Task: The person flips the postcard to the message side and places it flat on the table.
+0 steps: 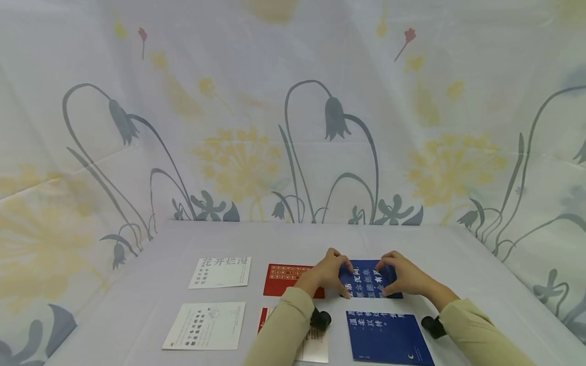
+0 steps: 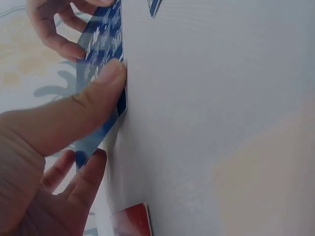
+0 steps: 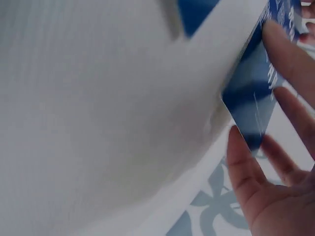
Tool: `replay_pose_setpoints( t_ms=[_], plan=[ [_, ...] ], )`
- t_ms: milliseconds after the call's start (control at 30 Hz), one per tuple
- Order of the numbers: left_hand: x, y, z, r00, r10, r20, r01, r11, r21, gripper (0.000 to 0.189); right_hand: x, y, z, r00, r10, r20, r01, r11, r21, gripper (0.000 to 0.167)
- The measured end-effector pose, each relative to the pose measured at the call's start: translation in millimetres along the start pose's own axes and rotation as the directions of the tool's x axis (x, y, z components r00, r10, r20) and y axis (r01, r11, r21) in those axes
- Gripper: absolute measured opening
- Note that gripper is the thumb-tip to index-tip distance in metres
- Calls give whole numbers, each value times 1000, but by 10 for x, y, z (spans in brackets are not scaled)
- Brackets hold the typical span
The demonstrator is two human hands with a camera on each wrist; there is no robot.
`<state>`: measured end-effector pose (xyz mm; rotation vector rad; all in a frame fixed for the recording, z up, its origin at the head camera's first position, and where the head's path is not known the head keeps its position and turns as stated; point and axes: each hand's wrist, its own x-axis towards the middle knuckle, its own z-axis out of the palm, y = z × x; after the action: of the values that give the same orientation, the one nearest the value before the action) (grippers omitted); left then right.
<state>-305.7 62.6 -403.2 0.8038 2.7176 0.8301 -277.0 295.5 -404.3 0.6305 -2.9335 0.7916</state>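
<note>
Two white rectangular paper cards (image 1: 208,328) lay leftmost, then a red rectangular paper card (image 1: 280,285). Right of that, your left hand (image 1: 325,274) pinched one side of a dark-blue, white-lettered paper card (image 1: 364,278), your right hand (image 1: 405,274) the other; uneven pressure risked bending it.

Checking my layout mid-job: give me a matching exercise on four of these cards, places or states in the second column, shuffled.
1. Crescent-moon blue card
2. Red card with grid pattern
3. White card with large grey characters
4. Far blue card

A. Far row, left end
B. Held by left hand and right hand
C. Near row, right end
D. Far row, middle

Pairs: 1-C, 2-D, 3-A, 4-B
</note>
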Motion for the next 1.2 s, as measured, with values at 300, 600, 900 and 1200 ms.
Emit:
replay_pose_setpoints(
  t_ms=[300,600,900,1200],
  plan=[
    [-5,-66,8,991,-50,-125,35,992,-118,56,-19,-83,-13,979,31,-201,-38,999,-27,37],
    [-21,-114,-6,974,-57,-218,-4,962,-272,48,-64,-137,-44,937,14,-348,-18,1000,-10,37],
    [-32,-103,31,932,-100,-348,-65,899,-433,44,-95,-149,-88,910,60,-410,-40,998,58,38],
    [-42,-96,21,890,-180,-419,-103,816,-569,39,-117,-159,-137,882,143,-448,-84,985,150,50]
  ],
)
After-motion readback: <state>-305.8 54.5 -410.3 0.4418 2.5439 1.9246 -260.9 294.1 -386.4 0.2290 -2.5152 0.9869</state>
